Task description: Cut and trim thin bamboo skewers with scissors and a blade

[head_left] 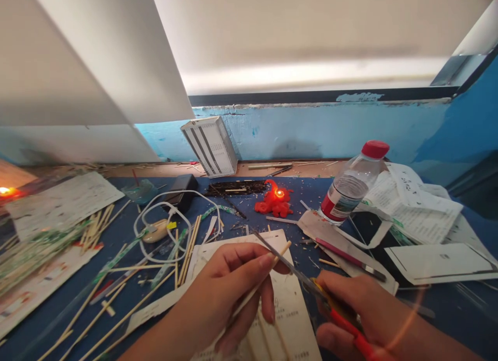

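My left hand [237, 278] pinches a thin wooden stick [286, 248] between thumb and fingers, its pale end poking out to the upper right. Wrapped around the red and yellow handles is my right hand [363, 304], which holds a pair of scissors [305, 280]. Their blades reach up to the left and cross the stick beside my left fingertips. Below both hands lies a printed white sheet [301, 324] with a few sticks on it, partly hidden by my left hand.
A lit red candle [277, 200] burns behind the hands, with dark sticks [235, 188] beside it. A water bottle [346, 187] stands right. Left lie a white cable [136, 226], a black box [181, 192] and loose sticks [130, 311]. A white carton [212, 148] leans at the wall.
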The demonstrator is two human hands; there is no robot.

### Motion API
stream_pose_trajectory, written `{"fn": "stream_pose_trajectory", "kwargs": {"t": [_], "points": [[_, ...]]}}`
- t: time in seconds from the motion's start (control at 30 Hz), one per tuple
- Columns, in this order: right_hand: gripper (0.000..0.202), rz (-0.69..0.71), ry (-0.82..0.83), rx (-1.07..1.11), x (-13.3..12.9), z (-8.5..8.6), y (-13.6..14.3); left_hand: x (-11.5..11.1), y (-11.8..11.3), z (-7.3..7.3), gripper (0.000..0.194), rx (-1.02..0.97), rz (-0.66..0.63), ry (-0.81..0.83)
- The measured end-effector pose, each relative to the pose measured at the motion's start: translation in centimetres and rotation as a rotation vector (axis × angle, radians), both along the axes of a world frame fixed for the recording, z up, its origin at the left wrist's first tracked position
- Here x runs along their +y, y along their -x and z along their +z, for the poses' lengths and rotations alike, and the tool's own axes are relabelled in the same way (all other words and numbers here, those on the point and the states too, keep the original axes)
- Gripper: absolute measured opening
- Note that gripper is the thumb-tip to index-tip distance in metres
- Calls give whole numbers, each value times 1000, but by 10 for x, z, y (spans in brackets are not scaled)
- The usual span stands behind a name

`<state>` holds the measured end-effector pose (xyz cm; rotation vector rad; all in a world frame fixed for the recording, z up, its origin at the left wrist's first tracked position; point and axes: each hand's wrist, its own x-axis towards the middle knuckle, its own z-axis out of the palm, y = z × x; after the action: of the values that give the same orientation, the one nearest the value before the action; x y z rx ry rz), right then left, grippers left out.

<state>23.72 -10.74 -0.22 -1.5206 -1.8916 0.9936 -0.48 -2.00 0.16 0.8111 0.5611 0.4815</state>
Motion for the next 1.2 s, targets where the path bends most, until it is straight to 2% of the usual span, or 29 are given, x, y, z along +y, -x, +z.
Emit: {"fn": "stream_pose_trajectory", "kwargs": {"t": [0.13, 0.37, 0.5, 0.7, 0.83, 0.93, 1.03, 1.13, 1.2], "points": [[41, 74, 68, -19, 7, -3, -2, -2, 2, -4, 27, 17, 30, -16], [32, -43, -11, 3, -6, 7, 5, 2, 1, 0, 27, 43, 2, -37], [33, -50, -25, 10, -8, 10, 6, 4, 3, 4, 28, 83, -5, -69], [33, 82, 65, 15, 4, 5, 1, 4, 5, 1, 27, 65, 7, -74], [33, 41, 33, 31, 7, 1, 0, 6, 1, 2, 27, 41, 3, -80], [34, 38, 27, 27, 6, 2, 1, 10, 0, 6, 29, 7, 82, -115], [33, -33, 1, 3, 2, 3, 2, 16, 5, 12, 27, 76, 264, -237], [36, -112, -29, -14, -1, 2, 3, 23, 13, 18, 28, 298, 471, -473], [39, -130, -39, -23, -1, 2, 3, 28, 18, 20, 30, 556, 487, -655]]}}
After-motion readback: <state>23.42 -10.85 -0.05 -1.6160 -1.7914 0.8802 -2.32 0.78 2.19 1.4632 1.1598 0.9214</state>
